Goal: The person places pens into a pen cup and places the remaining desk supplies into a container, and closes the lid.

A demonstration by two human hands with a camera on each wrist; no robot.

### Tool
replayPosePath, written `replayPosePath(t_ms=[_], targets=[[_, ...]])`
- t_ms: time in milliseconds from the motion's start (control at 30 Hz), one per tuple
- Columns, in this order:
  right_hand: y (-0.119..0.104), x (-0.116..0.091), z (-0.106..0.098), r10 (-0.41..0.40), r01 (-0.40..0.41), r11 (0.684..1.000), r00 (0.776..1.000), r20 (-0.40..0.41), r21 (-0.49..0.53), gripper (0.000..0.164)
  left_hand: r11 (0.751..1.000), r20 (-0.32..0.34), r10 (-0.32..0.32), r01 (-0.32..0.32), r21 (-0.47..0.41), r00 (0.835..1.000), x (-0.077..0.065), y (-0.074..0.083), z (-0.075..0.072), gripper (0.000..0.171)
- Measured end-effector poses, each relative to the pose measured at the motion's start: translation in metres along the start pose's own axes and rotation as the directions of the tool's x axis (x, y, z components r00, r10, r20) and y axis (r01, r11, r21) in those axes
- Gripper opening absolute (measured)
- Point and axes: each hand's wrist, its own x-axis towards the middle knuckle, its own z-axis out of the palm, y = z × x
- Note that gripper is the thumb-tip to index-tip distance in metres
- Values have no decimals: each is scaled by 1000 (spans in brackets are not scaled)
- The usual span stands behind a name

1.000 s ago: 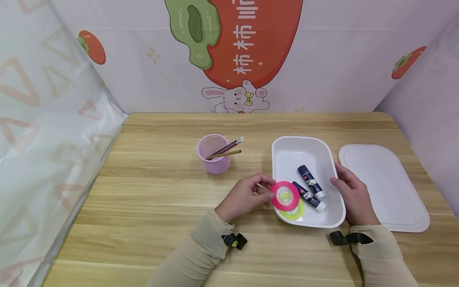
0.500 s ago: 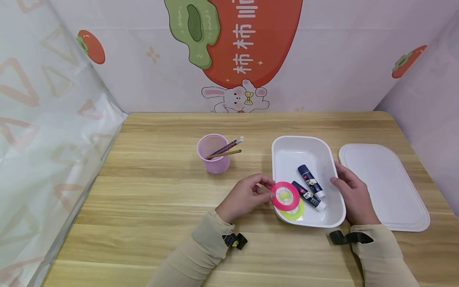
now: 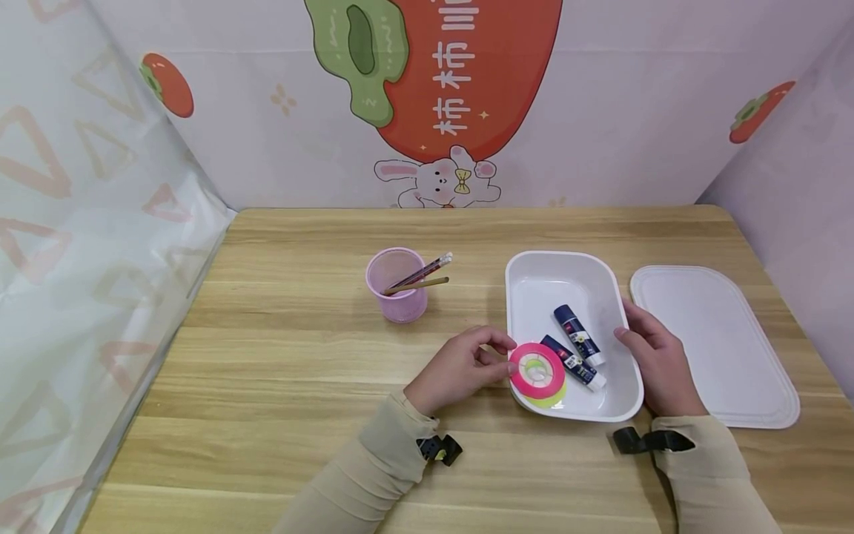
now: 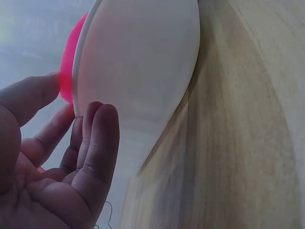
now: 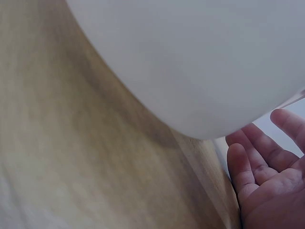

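My left hand [image 3: 463, 368] pinches a roll of bright pink tape [image 3: 518, 377] between thumb and fingers at the near left corner of a white plastic box [image 3: 559, 264]. The pink roll overlaps a yellow tape roll [image 3: 548, 401] in the head view. Beside them in the box lie two dark blue glue sticks with white ends, one glue stick [image 3: 577, 335] farther back and the other glue stick [image 3: 574, 363] nearer. With its thumb on the rim and fingers along the outer wall, my right hand [image 3: 657, 362] holds the box's right side.
A white lid [image 3: 714, 341] lies flat to the right of the box, just beyond my right hand. Left of the box stands a pink pen cup [image 3: 405, 308] with several pencils [image 3: 427, 271] leaning out. The wooden table [image 3: 280, 386] ends at a printed cloth wall behind.
My left hand has shifted slightly right and nearer, lowering the pink tape roll so it covers more of the yellow one. My right hand stays on the box.
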Motion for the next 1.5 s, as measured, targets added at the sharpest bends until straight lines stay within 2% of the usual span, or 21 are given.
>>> replayPosePath(t_ms=[167,567,733,900,1000,1133,1300,1500], targets=[[0,0,0,6,-6,1000,1000,-2,5,54,1000,-10,-10,10,-4,1000,1,0,2,23],[1,0,0,8,-8,1000,1000,3,17,55,998,-31,2,0,58,1000,3,-1,7,23],[1,0,0,16,-16,1000,1000,5,22,55,995,-26,19,-16,96,999,4,-2,9,25],[2,1,-1,19,-20,1000,1000,10,16,55,996,-14,18,-17,88,1000,4,-3,10,27],[2,0,-1,22,-23,1000,1000,10,11,55,998,-14,17,-16,66,1000,4,-3,10,37],[0,-1,-1,29,-29,999,1000,7,26,55,999,-18,7,-6,47,1000,4,-4,9,58],[-1,-1,0,13,-13,999,1000,5,41,54,995,-18,-11,12,100,1000,3,-3,8,70],[-1,-1,1,1,-1,999,1000,7,41,54,993,41,22,-27,118,999,2,-5,5,84]])
